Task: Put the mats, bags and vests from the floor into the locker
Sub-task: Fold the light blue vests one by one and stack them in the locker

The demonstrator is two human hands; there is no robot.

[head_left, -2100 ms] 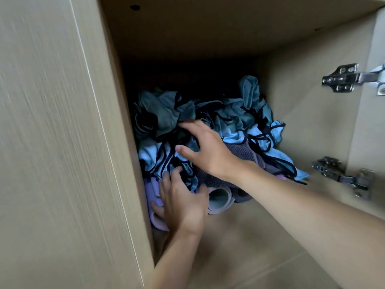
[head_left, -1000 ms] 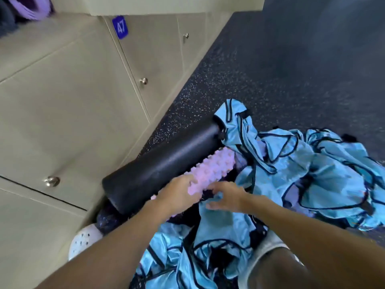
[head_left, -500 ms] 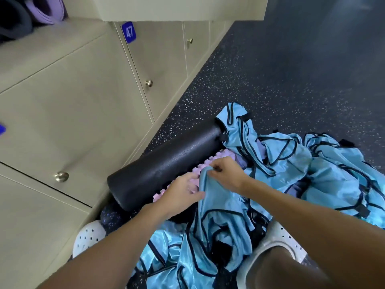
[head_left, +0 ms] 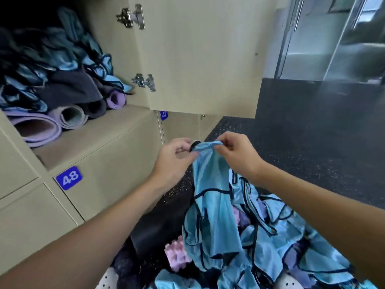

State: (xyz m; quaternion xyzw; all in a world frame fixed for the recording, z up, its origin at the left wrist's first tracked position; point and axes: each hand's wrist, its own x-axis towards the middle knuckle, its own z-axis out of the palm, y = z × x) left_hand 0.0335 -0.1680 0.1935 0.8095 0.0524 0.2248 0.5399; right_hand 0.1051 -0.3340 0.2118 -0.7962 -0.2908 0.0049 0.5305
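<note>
A light blue vest (head_left: 210,197) with black trim hangs in front of me, lifted off the floor pile. My left hand (head_left: 175,161) and my right hand (head_left: 235,155) both pinch its top edge. Below lies a heap of more blue vests (head_left: 281,236). A pink knobbed foam roller (head_left: 177,255) and a black foam roller (head_left: 158,224) lie beside the heap, partly covered. The open locker (head_left: 100,130) at upper left holds rolled purple mats (head_left: 41,124), dark fabric and blue vests.
The locker door (head_left: 198,55) stands open above the hands, with two metal hinges. Closed lockers numbered 48 (head_left: 69,178) and 47 (head_left: 164,115) run below. Dark speckled floor (head_left: 312,132) stretches right toward glass doors (head_left: 333,38). White perforated shoes show at the bottom edge.
Both hands have risen from the floor pile with one blue vest, now held up at locker height. The view has tilted up, so the open locker is in sight.
</note>
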